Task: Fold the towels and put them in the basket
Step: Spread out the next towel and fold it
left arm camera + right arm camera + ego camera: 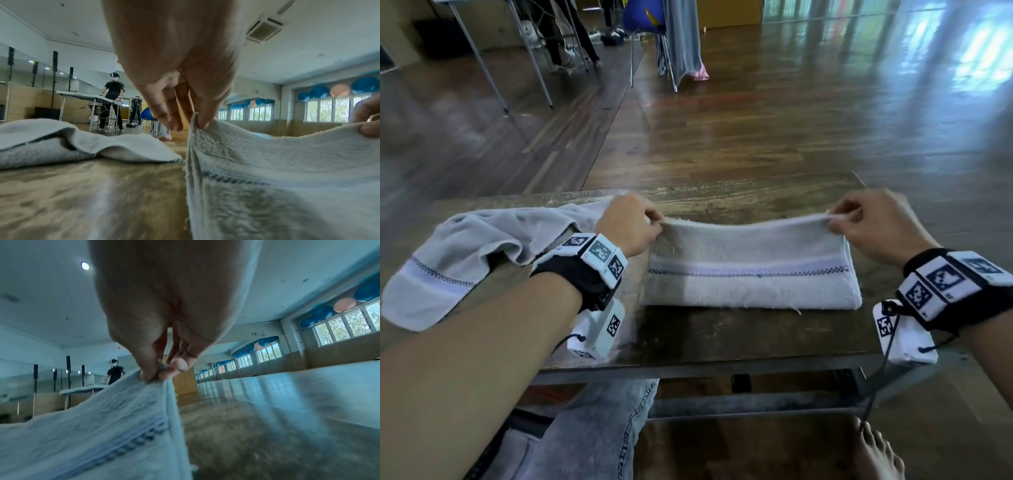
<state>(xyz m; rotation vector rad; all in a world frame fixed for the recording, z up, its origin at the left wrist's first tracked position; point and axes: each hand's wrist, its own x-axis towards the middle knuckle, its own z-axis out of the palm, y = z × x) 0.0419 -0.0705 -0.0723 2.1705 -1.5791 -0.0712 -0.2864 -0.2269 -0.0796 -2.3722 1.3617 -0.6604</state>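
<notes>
A white towel [750, 270] with a lilac and dark checked stripe lies partly folded on the wooden table [722, 335]. My left hand [633, 226] pinches its far left corner and my right hand [866, 222] pinches its far right corner, lifting the far edge a little. The left wrist view shows my left hand [197, 123] pinching the towel [277, 162]. In the right wrist view my right hand [158, 374] pinches the towel [102, 426] at its corner. A second towel [465, 260], crumpled, lies on the table's left side. No basket is in view.
The table's far edge [688, 195] lies just beyond my hands, with wooden floor past it. A blue chair [643, 20] and folding table legs [482, 58] stand far back. Another person [114, 97] works at a distant table. My knee [599, 428] is under the near edge.
</notes>
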